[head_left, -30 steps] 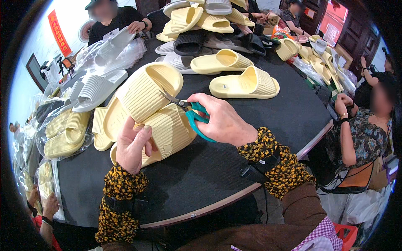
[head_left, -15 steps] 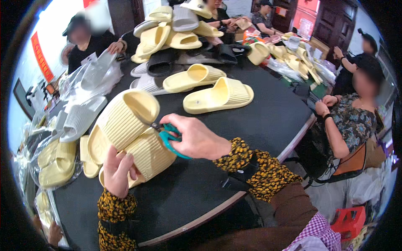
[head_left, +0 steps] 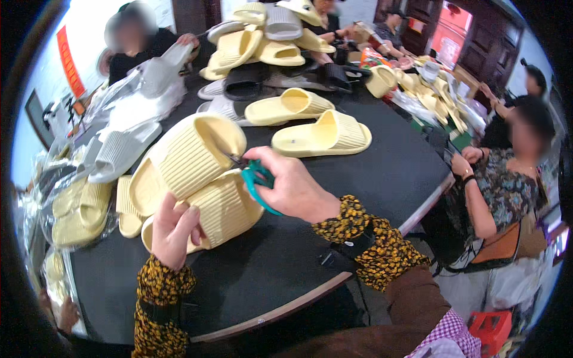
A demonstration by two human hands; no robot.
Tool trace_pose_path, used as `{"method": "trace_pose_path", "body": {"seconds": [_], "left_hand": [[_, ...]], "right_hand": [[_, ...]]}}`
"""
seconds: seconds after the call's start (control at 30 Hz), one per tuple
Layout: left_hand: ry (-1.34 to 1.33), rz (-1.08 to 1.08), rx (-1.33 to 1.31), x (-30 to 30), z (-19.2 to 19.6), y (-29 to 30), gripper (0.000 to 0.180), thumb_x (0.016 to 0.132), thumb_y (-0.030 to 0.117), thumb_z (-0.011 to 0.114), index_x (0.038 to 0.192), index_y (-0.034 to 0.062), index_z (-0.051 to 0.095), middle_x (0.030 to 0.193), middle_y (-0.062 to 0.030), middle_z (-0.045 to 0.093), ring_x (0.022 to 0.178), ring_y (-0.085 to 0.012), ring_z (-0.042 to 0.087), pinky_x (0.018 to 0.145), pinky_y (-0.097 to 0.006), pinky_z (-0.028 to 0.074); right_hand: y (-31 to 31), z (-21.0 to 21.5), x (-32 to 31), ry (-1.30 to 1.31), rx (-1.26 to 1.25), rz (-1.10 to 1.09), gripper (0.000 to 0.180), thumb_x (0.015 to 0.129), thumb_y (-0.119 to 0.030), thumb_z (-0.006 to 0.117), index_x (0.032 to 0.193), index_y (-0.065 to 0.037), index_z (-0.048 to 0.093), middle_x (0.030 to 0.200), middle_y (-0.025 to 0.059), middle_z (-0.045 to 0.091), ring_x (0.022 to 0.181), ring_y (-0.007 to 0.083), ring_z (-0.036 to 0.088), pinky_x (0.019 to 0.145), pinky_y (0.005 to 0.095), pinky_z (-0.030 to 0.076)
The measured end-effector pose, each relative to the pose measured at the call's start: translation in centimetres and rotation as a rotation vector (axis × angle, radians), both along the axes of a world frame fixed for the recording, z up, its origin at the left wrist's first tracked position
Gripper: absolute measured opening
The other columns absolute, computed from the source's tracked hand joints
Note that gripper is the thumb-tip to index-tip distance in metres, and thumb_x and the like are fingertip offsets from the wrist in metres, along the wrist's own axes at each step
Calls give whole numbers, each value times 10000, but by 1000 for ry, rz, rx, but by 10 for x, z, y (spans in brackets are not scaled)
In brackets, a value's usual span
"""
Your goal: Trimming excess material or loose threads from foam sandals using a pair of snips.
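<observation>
A pale yellow ribbed slide slipper (head_left: 190, 152) is tilted on top of a second yellow slipper (head_left: 221, 215). My left hand (head_left: 175, 230) is closed at their near side, fingers curled against the slippers; its fingertips are partly hidden. In my right hand (head_left: 298, 188) is a pair of small scissors with teal handles (head_left: 258, 184). Their dark blades reach the rim of the upper slipper's opening. Beyond my hands lie two more yellow slippers, one (head_left: 325, 136) nearer and one (head_left: 289, 106) farther.
At the back of the black table (head_left: 382, 179) rises a pile of yellow, grey and black slippers (head_left: 280, 52). Grey slippers (head_left: 125, 152) and bagged yellow ones (head_left: 83, 212) lie left. Other people sit around, one in a patterned top (head_left: 507, 185) at right. A red stool (head_left: 490, 331) stands lower right.
The view has shifted slightly, so most things sit a little differently in the picture. The upper slipper is tilted up slightly more. My hands keep their holds, scissors still at the slipper's rim.
</observation>
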State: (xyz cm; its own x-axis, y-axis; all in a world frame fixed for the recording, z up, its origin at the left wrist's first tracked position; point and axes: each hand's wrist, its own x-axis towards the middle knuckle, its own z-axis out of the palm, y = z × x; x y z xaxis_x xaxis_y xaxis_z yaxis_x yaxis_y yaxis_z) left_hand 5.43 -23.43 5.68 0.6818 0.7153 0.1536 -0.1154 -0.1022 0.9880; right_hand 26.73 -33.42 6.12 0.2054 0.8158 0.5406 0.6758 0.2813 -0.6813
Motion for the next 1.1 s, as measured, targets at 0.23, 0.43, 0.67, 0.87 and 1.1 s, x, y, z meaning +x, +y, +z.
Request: {"method": "trace_pose_path", "body": {"seconds": [0.23,0.43,0.67,0.87,1.1], "left_hand": [[53,-39,-8,-5,3,1,459,901,98,513,1322,14,350,862,-78,602,527,-53,470,470,-172,381],[63,-88,46,-5,5,-2,454,912,96,508,1329,36,340,916,-69,615,559,-32,480,472,-164,384],[74,-101,58,-1,3,-5,451,915,96,510,1326,27,337,930,-76,620,576,-25,490,480,-159,392],[91,-103,77,-4,5,-4,440,915,87,506,1319,26,344,936,-72,618,592,-24,491,489,-161,398],[106,-126,90,-3,5,-5,427,917,71,490,1315,30,342,973,-74,613,603,-26,490,493,-165,402]], "right_hand": [[-1,3,-5,-81,-74,-45,403,756,-79,680,1117,-22,510,817,75,593,690,110,584,610,257,473],[0,5,-7,-81,-48,-59,345,753,-102,621,1072,-42,504,738,153,585,682,302,612,619,381,482],[-3,6,-4,-116,-1,-69,361,753,-89,658,1074,-20,509,775,136,605,686,243,618,616,346,484],[-3,7,-7,-102,44,-58,332,762,-104,630,1061,-32,506,754,171,600,690,330,618,605,392,486],[-7,13,-8,-68,-10,-109,375,774,-55,671,1102,1,496,800,77,601,703,118,594,627,266,482]]}}
